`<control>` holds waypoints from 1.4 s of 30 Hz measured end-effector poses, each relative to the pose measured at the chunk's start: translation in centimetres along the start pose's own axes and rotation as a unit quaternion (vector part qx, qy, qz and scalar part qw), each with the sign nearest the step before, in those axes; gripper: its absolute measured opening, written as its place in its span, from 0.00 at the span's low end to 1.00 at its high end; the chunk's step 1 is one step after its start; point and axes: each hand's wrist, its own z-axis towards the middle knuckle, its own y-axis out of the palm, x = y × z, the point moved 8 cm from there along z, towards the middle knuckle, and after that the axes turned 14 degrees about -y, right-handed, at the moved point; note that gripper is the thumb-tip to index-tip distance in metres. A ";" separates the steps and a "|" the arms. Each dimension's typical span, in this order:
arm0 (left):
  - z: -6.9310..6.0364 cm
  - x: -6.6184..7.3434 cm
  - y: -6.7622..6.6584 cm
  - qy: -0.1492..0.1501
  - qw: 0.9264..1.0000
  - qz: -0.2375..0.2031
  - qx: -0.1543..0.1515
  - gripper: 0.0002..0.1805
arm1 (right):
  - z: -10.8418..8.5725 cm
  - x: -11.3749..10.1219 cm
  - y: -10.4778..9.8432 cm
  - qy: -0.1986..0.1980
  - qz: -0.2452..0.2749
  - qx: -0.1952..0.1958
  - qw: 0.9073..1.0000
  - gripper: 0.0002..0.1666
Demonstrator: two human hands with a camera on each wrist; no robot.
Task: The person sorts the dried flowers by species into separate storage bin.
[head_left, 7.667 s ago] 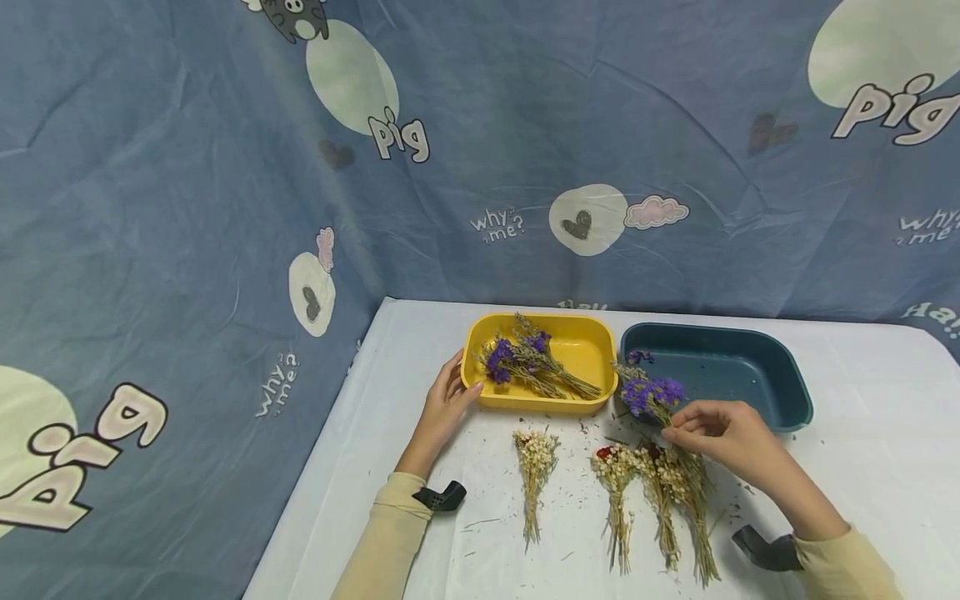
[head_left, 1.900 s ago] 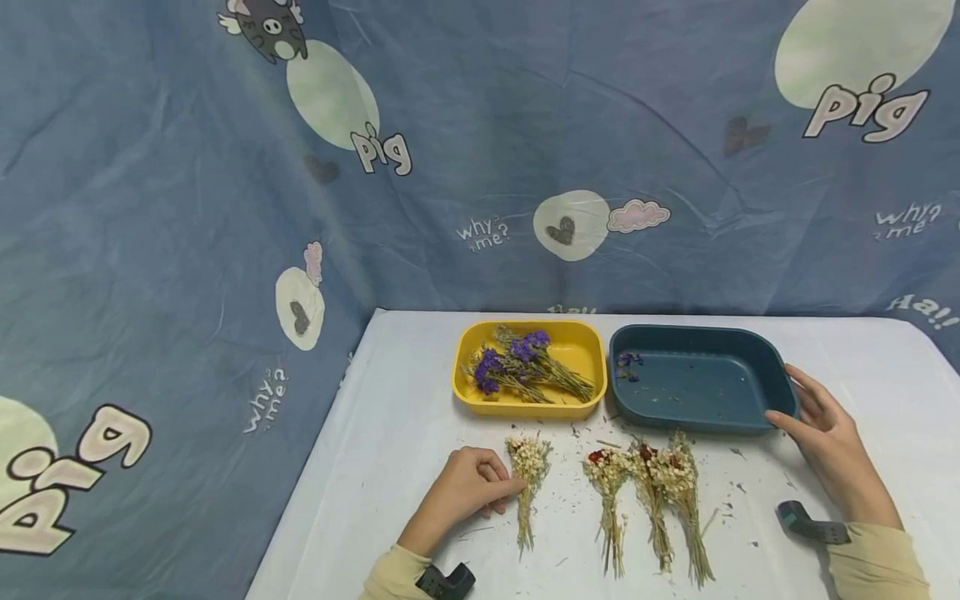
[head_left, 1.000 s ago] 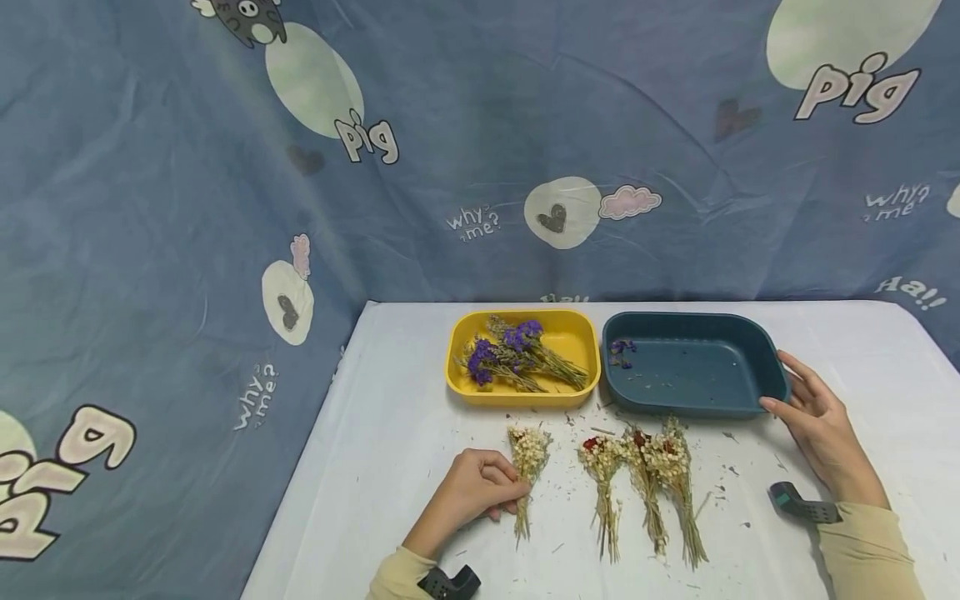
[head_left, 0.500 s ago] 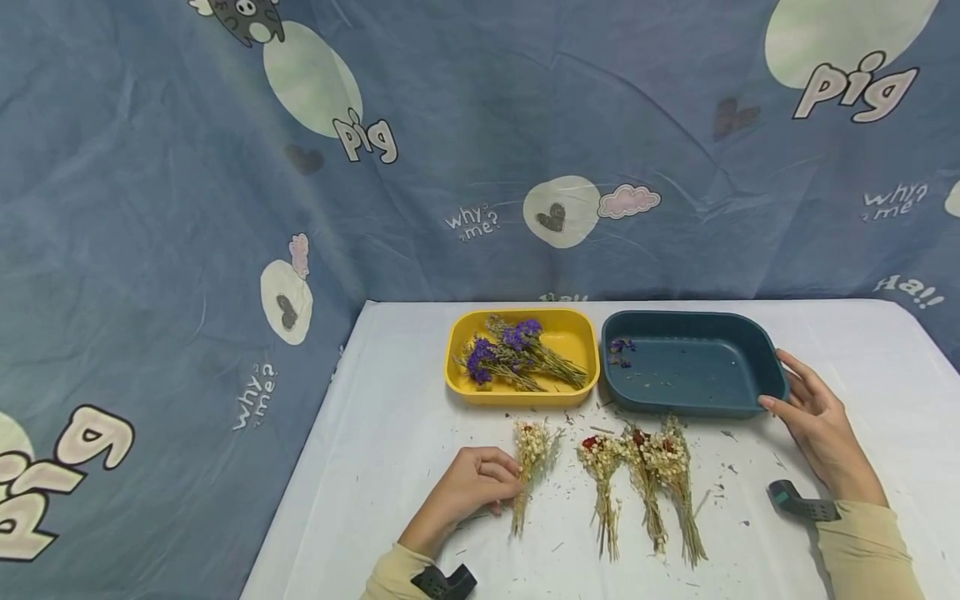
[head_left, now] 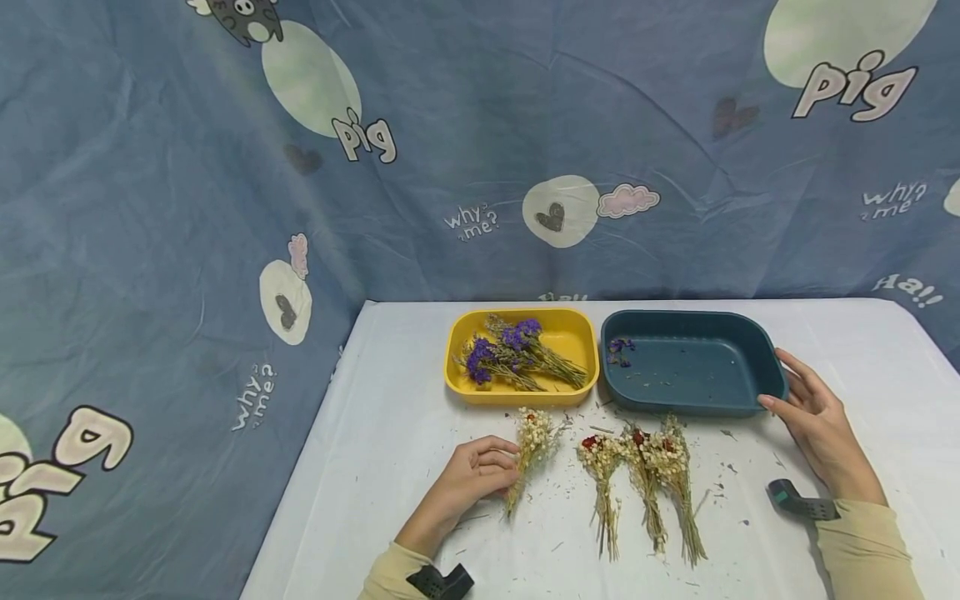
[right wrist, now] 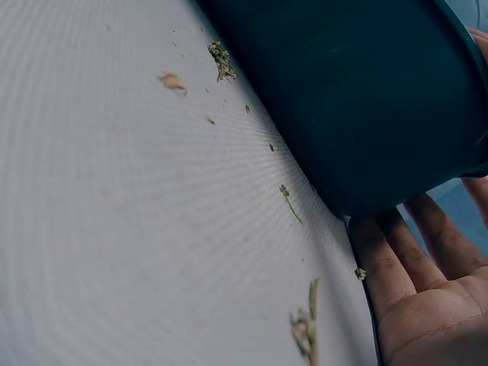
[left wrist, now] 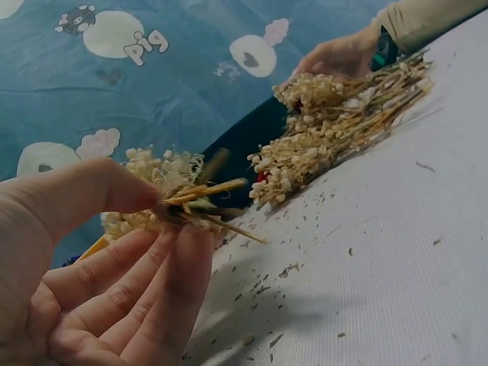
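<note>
My left hand [head_left: 471, 479] pinches the stems of a cream dried-flower bunch [head_left: 534, 437], which leans up and to the right below the yellow tray [head_left: 525, 399]. In the left wrist view the stem ends poke out between thumb and fingers [left wrist: 187, 252]. My right hand [head_left: 821, 421] rests against the right end of the dark teal tray [head_left: 697, 408], thumb at its near corner. The right wrist view has the fingers [right wrist: 389, 255] against the tray's outer wall [right wrist: 366, 114]. Purple-flowered bunches [head_left: 517, 354] lie in the yellow tray.
Several cream bunches with red flowers [head_left: 603, 479] lie side by side below the teal tray. Purple petals [head_left: 619, 350] and crumbs sit inside that tray. Plant bits are scattered over the white table [head_left: 360, 467]; a patterned blue cloth [head_left: 450, 150] hangs behind.
The left hand has moved from the yellow tray to the cream bunch, gripped it and shifted it slightly up. The right hand has let go of purple flowers, now in the yellow tray, and moved to the teal tray.
</note>
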 end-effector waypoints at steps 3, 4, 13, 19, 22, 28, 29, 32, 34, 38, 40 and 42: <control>0.0 0.0 0.0 -0.003 1.000 -0.008 -0.007 0.25 | 0.0 0.0 0.0 -0.002 -0.001 0.000 1.000 0.49; 0.0 0.0 0.0 -0.003 1.000 -0.012 -0.009 0.25 | -0.1 0.0 0.0 -0.003 -0.001 0.001 1.000 0.49; -0.2 0.2 0.2 0.003 0.999 -0.027 -0.032 0.28 | 0.1 0.0 0.0 -0.007 0.010 -0.002 1.000 0.49; -0.3 0.2 0.3 0.001 0.999 -0.024 -0.038 0.31 | 0.0 -0.1 0.0 -0.011 0.013 -0.003 1.000 0.48; -0.3 0.1 0.3 0.001 0.999 -0.017 -0.037 0.30 | 0.0 0.0 0.0 -0.012 0.011 -0.003 1.000 0.48; -0.2 0.1 0.0 0.001 1.000 -0.006 -0.014 0.28 | 0.1 -0.1 0.0 -0.016 0.020 -0.007 1.000 0.48; -0.1 0.1 0.0 0.002 1.000 -0.005 -0.009 0.28 | 0.1 -0.1 0.0 -0.015 0.020 -0.007 1.000 0.48; -0.2 0.3 0.0 0.009 1.000 0.000 0.000 0.27 | 0.0 0.0 0.0 -0.011 0.014 -0.004 1.000 0.48; -0.2 0.5 0.1 0.019 1.000 0.002 -0.001 0.27 | 0.0 0.0 0.0 -0.008 0.010 -0.002 1.000 0.48; -0.4 0.8 0.4 0.035 0.999 0.013 -0.001 0.28 | 0.0 0.0 -0.1 -0.007 0.003 -0.001 1.000 0.48; -0.4 0.8 0.4 0.037 0.999 0.018 0.003 0.28 | 0.0 0.0 0.0 -0.008 0.009 -0.004 1.000 0.48; -0.4 0.8 0.3 0.038 0.999 0.022 0.009 0.28 | 0.0 0.0 0.1 -0.009 0.021 -0.008 1.000 0.48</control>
